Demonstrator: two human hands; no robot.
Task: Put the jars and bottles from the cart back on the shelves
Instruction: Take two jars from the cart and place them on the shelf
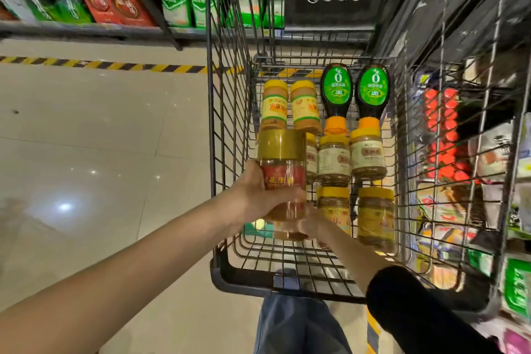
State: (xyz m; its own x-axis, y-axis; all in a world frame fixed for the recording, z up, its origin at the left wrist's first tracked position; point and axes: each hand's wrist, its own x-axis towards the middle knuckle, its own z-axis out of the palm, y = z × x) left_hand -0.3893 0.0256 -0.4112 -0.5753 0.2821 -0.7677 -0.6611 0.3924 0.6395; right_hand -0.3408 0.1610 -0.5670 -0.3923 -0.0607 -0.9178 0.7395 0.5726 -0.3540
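grips a gold-lidded jar (281, 172) of amber-brown contents in the left hand (255, 192), raised over the wire cart (230, 95). has the right hand (313, 223) just beneath, blurred, grip impossible to tell. inside the cart, lying flat: yellow-lidded jars (369, 158), two dark bottles (336, 92).

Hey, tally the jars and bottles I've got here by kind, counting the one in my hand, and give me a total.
dark bottles with green labels: 2
yellow-lidded jars lying in the cart: 7
gold-lidded jar held in the left hand: 1
Total: 10
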